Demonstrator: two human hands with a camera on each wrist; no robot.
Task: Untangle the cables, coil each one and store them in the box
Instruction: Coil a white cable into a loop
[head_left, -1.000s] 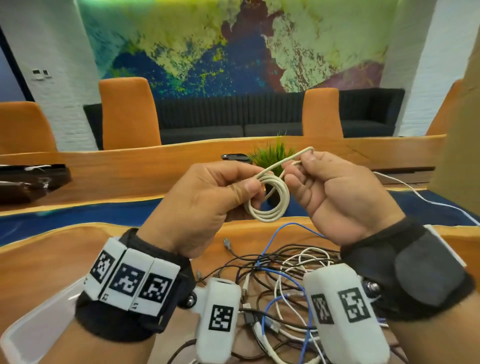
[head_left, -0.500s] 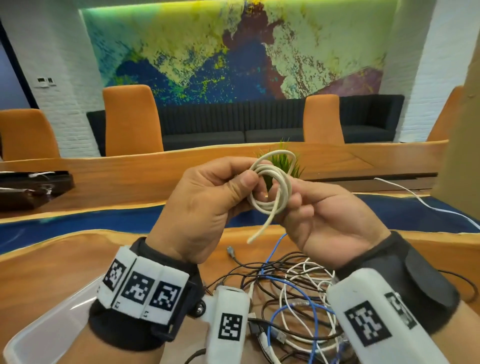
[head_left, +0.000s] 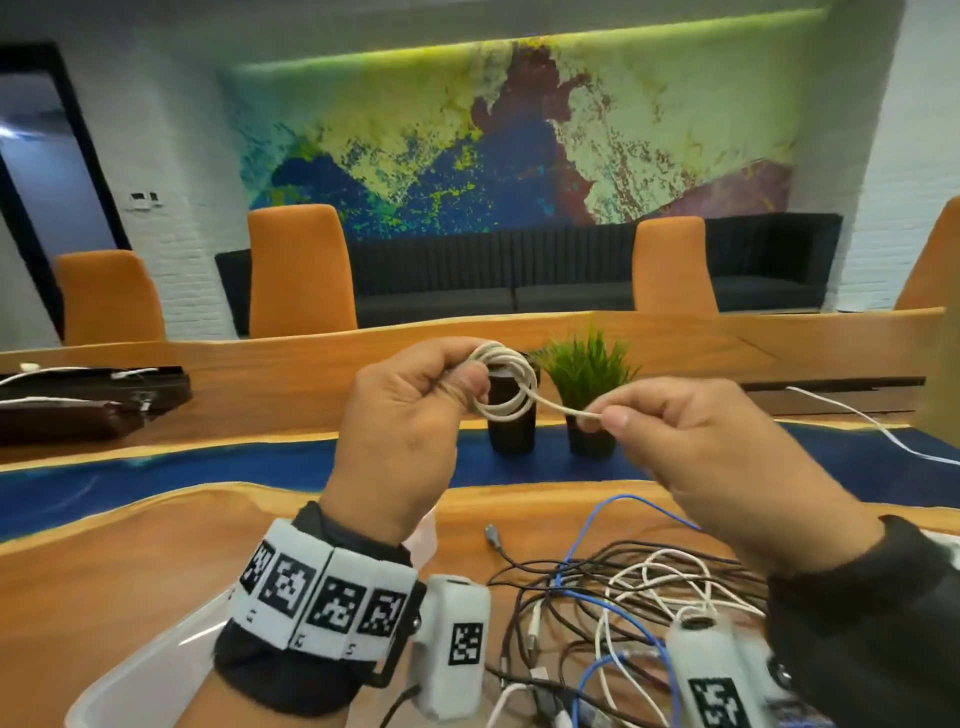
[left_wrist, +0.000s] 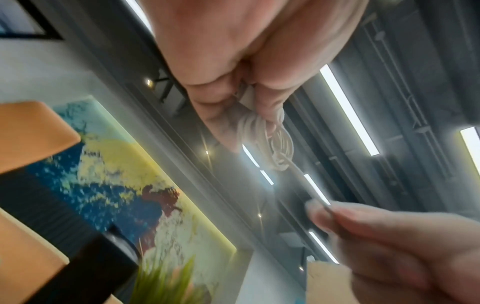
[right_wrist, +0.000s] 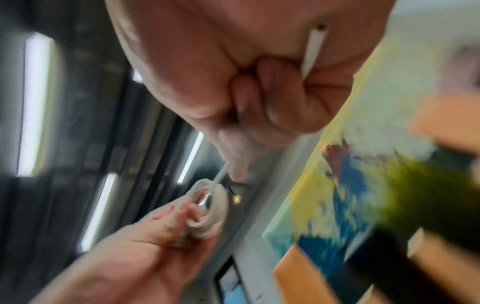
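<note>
At the near left corner of the table (head_left: 130, 551) lies the clear box (head_left: 135, 686), its rim partly hidden under the person's left forearm. Above it, well clear of the wood, the left hand (head_left: 410, 415) has thumb and fingers curled tight on the near side of the white cable coil (head_left: 506, 387), whose loops stand roughly upright and face the person. From the coil's lower right a short straight tail runs rightward and slightly down to the right hand (head_left: 696, 447), which pinches it between thumb and forefinger (head_left: 615, 415); the right wrist view shows the plug end (right_wrist: 313, 49) poking out behind the curled fingers. So the tail's long axis lies across, from hand to hand, and the right hand is the one placed to guide it; the likely next move is to wrap or tuck that tail around the loops, then lower the coil left and down to the box.

Below the right wrist, on the near right part of the table, the tangle of cables (head_left: 623, 613) in black, white and blue waits untouched. Beyond the hands, toward the far edge, stand a dark cup (head_left: 511, 431) and a small green plant (head_left: 587, 369). Orange chairs (head_left: 298, 270), a dark sofa and a painted wall close the room.
</note>
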